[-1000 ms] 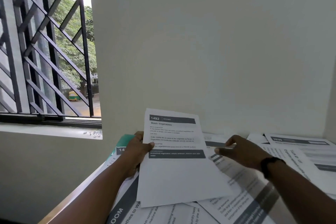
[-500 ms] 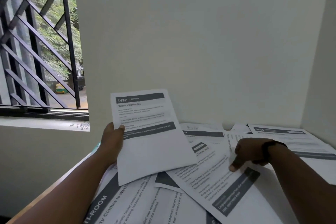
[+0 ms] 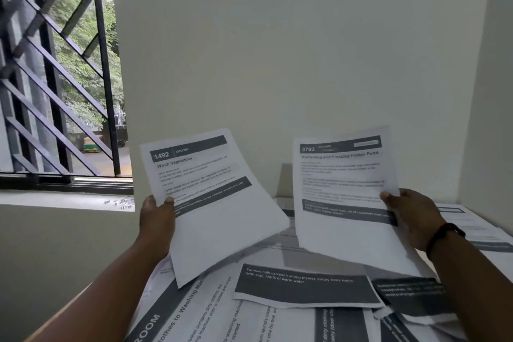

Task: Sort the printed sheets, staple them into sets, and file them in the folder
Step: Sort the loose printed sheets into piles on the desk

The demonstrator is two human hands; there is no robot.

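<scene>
The left hand (image 3: 156, 221) pinches sheet 1492 "Wash Vegetables" (image 3: 211, 203) by its left edge, thumb on the printed face. The right hand (image 3: 410, 216) pinches sheet 3793 "Portioning and Freezing Frozen Food" (image 3: 347, 197) by its right edge. Both sheets are raised side by side, apart, above the loose printed sheets (image 3: 277, 314) overlapping across the table (image 3: 80, 298), whose left edge shows beside the left forearm.

Left hand (image 3: 156, 223), right hand (image 3: 413, 216) raised, pinching.
</scene>
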